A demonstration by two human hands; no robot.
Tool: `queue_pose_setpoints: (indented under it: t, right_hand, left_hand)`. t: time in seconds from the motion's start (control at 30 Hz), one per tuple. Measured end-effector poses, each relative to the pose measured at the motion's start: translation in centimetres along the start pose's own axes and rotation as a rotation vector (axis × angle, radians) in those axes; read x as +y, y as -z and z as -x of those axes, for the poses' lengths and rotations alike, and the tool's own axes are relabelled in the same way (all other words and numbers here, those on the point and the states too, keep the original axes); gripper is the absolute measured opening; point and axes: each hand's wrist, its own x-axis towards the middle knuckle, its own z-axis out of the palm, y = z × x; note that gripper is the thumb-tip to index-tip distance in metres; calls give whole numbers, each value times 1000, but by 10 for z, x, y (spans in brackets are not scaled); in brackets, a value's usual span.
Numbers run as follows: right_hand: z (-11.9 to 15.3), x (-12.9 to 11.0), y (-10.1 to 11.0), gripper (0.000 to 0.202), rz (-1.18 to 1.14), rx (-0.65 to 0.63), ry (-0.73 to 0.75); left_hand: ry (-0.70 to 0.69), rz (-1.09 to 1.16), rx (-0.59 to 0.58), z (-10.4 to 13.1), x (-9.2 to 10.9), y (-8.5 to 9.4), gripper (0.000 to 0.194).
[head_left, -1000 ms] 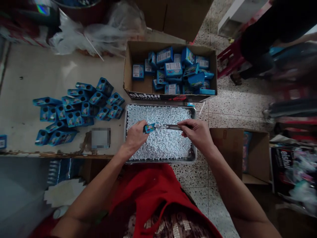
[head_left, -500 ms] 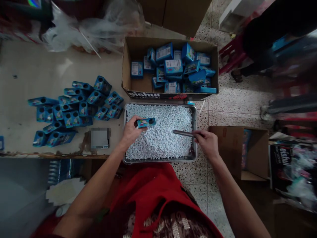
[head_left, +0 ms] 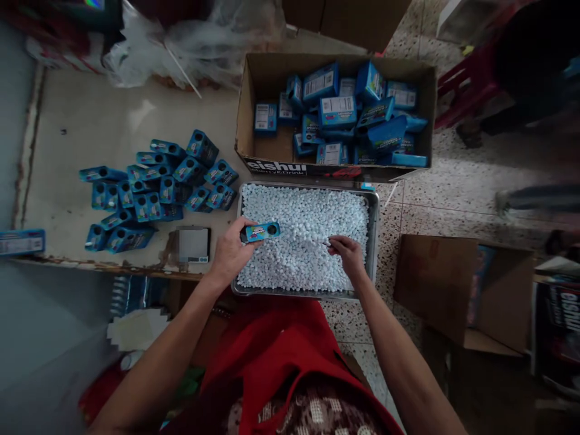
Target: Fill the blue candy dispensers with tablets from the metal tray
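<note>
My left hand (head_left: 230, 251) is closed around a small blue printed carton (head_left: 263, 231), held over the left part of a metal tray (head_left: 374, 241). The carton's side with a round dark hole faces up. Small white pellets (head_left: 299, 211) fill the tray. At the tray's right side, my right hand (head_left: 348, 251) pinches the narrow grey metal tool, its fingers down at the pellets. Nearly all of that tool is hidden now by the fingers and pellets.
Several blue cartons (head_left: 149, 205) stand grouped on the table (head_left: 109, 115) at left, near a small flat device (head_left: 194, 244). Behind the tray, a cardboard box (head_left: 244, 121) holds more blue cartons. An open cardboard box (head_left: 435, 278) is at right. Someone's leg shows at far right.
My right hand has moved left and inward over the tray, and the metal tool has gone from plain view into the pellets. The left hand still holds the carton. The view has shifted.
</note>
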Motion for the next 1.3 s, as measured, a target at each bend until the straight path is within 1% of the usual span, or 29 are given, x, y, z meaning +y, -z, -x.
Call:
queue_pose_setpoints:
  t: [0.07, 0.13, 0.27, 0.43, 0.57, 0.67, 0.77, 0.83, 0.9, 0.97, 1.03, 1.07, 1.1, 1.13, 1.2, 1.23, 1.3]
  right_hand:
    - [14, -24, 11, 34, -37, -45, 1]
    - [25, -50, 14, 33, -36, -95, 7]
    - [35, -100, 4, 29, 50, -183, 68]
    - [48, -154, -9, 22, 320, -172, 202]
    - [63, -181, -14, 17, 512, -153, 286]
    - [71, -191, -21, 16, 586, -138, 328]
    - [81, -197, -24, 15, 615, -110, 363]
    - [86, -193, -15, 17, 601, -66, 369]
    - [85, -177, 10, 20, 602, 17, 343]
    - [77, -145, 45, 22, 647, 122, 278]
    - [62, -102, 77, 20, 691, 215, 187]
    - [53, -77, 86, 20, 662, 243, 140]
    - [44, -53, 89, 21, 604, 252, 94]
    - [35, -31, 85, 23, 525, 243, 56]
    - [21, 5, 64, 28, 353, 170, 1]
    - [16, 16, 50, 31, 286, 131, -17]
    - [12, 26, 28, 34, 204, 72, -35]
  left_hand:
    - [-29, -47, -27, -1, 7, 1, 30]
    - [-59, -60, -49, -3, 15, 0, 29]
    - [-122, -59, -100, -5, 28, -4, 25]
    - [-140, -101, -131, -6, 34, -9, 25]
    - [-141, -61, -151, -8, 33, -15, 27]
    - [-153, -28, -144, -10, 33, -20, 26]
    - [-148, -5, -132, -14, 30, -25, 26]
    - [-132, 74, -154, -18, 24, -27, 29]
    - [-96, 243, -205, -23, 15, -29, 33]
    - [-38, 438, -243, -28, 6, -30, 40]
    - [20, 555, -267, -30, -2, -31, 45]
    - [40, 574, -277, -30, -5, -30, 47]
    - [53, 579, -287, -29, -7, -30, 48]
    - [63, 578, -294, -27, -9, -31, 48]
    - [79, 579, -286, -24, -11, -31, 48]
    - [86, 580, -275, -22, -12, -31, 49]
    - [95, 568, -259, -19, -12, -29, 49]
